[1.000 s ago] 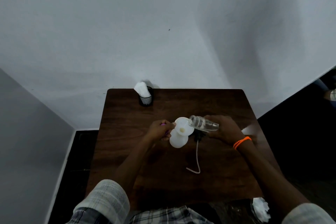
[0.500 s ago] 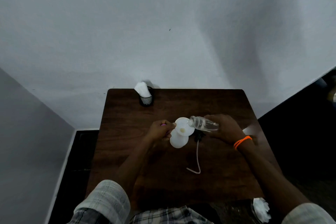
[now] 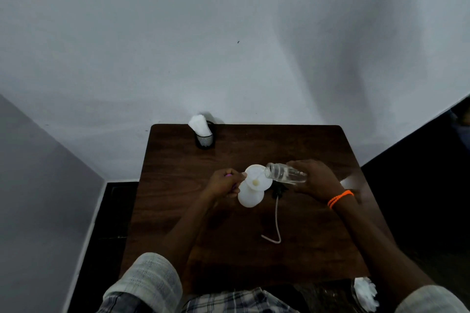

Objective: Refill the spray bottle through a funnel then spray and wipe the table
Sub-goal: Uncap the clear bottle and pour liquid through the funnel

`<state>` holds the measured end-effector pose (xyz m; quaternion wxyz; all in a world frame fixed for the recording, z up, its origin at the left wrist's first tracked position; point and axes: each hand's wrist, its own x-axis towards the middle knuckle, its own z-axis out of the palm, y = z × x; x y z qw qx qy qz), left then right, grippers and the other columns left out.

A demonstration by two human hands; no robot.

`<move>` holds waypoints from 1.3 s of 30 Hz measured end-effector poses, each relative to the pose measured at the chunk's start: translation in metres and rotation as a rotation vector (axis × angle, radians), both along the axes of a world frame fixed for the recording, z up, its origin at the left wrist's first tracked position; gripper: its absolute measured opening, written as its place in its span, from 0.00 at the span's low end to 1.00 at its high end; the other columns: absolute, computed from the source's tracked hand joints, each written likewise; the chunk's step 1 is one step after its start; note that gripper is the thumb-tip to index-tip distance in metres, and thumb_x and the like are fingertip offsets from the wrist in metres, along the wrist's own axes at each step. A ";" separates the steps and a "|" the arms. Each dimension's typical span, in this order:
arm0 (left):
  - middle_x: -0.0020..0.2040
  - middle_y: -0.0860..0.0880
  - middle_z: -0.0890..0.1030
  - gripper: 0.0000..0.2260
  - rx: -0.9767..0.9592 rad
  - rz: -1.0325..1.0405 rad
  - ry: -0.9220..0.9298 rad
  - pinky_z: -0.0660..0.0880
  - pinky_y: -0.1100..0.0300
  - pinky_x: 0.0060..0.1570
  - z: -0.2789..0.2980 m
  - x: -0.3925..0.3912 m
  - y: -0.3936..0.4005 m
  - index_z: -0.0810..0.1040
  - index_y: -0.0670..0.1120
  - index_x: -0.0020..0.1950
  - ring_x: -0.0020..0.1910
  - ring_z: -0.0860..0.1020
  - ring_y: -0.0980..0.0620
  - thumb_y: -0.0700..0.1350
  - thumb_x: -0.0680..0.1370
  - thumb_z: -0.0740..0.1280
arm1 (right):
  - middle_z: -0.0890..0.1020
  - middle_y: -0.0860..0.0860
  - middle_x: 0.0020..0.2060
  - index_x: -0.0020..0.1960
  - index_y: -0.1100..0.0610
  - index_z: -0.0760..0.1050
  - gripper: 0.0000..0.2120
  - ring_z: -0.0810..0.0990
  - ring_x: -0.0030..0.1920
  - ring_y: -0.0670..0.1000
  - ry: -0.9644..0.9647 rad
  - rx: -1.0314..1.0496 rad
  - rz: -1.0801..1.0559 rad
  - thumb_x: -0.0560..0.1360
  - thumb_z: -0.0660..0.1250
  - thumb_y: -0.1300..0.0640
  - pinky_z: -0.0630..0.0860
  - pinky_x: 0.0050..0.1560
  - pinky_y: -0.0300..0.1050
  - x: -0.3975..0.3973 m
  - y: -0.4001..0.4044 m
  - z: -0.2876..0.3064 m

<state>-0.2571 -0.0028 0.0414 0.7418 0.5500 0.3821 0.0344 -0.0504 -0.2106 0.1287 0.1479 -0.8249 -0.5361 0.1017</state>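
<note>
A white spray bottle [image 3: 250,195] stands mid-table with a white funnel [image 3: 256,177] in its neck. My left hand [image 3: 223,183] grips the bottle and funnel from the left. My right hand [image 3: 314,179] holds a clear bottle [image 3: 284,173] tipped on its side, mouth over the funnel's right rim. The black spray head [image 3: 278,189] with its long white dip tube [image 3: 276,221] lies on the dark wooden table [image 3: 292,249], just right of the bottle.
A black mesh cup holding white tissues [image 3: 203,132] stands at the table's far left corner against the wall. A white object [image 3: 349,181] lies at the right edge behind my wrist. More white tissue [image 3: 365,292] sits low beyond the near right corner.
</note>
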 end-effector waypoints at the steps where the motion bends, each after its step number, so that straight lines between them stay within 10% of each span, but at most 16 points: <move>1: 0.37 0.40 0.79 0.19 0.001 -0.001 0.000 0.74 0.60 0.29 0.000 0.000 0.000 0.78 0.31 0.51 0.32 0.79 0.49 0.48 0.76 0.76 | 0.86 0.50 0.49 0.59 0.50 0.82 0.22 0.84 0.48 0.53 -0.004 -0.004 -0.003 0.65 0.80 0.52 0.81 0.47 0.53 -0.001 0.000 0.001; 39: 0.34 0.42 0.78 0.12 0.027 0.022 -0.006 0.74 0.57 0.31 0.003 -0.003 -0.007 0.80 0.42 0.39 0.30 0.77 0.50 0.48 0.75 0.76 | 0.83 0.53 0.62 0.69 0.52 0.78 0.33 0.80 0.60 0.56 -0.049 -0.041 -0.044 0.65 0.79 0.50 0.77 0.58 0.51 -0.003 -0.012 0.025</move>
